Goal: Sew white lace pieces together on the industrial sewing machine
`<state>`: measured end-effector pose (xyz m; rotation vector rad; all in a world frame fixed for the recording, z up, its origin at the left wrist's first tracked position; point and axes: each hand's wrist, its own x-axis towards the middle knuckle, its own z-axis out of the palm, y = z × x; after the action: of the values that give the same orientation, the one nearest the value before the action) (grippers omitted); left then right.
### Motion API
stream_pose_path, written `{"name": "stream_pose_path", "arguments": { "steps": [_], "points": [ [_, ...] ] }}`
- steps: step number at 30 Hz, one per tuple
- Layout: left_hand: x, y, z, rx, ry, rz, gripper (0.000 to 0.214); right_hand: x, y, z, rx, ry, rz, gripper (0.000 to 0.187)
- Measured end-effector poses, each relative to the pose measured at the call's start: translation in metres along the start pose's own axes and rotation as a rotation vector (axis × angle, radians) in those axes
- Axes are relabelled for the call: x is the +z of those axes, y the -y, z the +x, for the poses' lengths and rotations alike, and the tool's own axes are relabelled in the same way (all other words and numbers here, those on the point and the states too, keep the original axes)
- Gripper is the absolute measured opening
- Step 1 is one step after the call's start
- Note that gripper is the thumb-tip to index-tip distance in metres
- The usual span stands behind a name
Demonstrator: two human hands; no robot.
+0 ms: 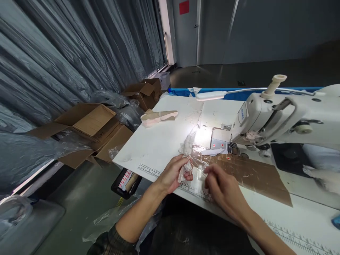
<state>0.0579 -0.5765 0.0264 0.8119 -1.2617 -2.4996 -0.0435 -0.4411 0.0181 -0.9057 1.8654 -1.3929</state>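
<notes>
My left hand (pixel 175 171) is closed round a bunch of white, lace-like fabric (pixel 189 144) at the table's front edge. One end of the bunch stands out above the fingers and the other hangs below the thumb. A thin pale string (pixel 198 167) runs from the bunch across to my right hand (pixel 221 186), whose fingers are pinched on it. Just beyond my hands is the needle area of a white sewing machine (pixel 251 118), lit by a lamp (pixel 211 95).
On the white table (pixel 164 138), a tied bundle of pink and tan pieces (pixel 159 117) lies at the back left. Brown sheeting (pixel 255 175) covers the table right of my hands. Open cardboard boxes (pixel 90 120) and a black bin (pixel 126 182) stand to the left.
</notes>
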Motion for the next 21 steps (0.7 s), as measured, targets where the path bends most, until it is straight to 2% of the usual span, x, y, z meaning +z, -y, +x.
{"name": "stream_pose_path", "arguments": {
  "steps": [2,4,7,8,10,12,17,21],
  "points": [
    [-0.005,-0.002,0.001,0.076,-0.09,0.228,0.021,-0.003,-0.007,0.005,-0.105,-0.017,-0.392,0.013],
    [-0.008,-0.003,0.001,0.183,-0.136,0.489,0.021,-0.005,-0.01,0.013,-0.155,0.066,-0.482,0.015],
    [-0.007,-0.005,-0.002,0.467,-0.188,0.805,0.02,-0.002,-0.004,0.026,-0.042,0.304,-0.195,0.022],
    [-0.007,-0.005,-0.003,0.57,-0.215,0.878,0.026,0.001,-0.001,0.03,0.019,0.351,-0.071,0.024],
    [-0.009,-0.008,-0.005,0.713,-0.25,0.974,0.041,0.008,0.007,0.036,0.112,0.353,0.126,0.027],
    [-0.014,-0.014,-0.005,0.764,-0.226,1.032,0.043,0.014,0.014,0.041,0.14,0.327,0.265,0.03],
    [-0.031,-0.038,0.001,0.811,-0.088,1.078,0.029,0.024,0.029,0.056,0.221,0.256,0.571,0.031],
    [-0.043,-0.047,0.012,0.836,-0.049,1.188,0.026,0.037,0.034,0.07,0.336,0.162,0.659,0.033]
  ]
}}
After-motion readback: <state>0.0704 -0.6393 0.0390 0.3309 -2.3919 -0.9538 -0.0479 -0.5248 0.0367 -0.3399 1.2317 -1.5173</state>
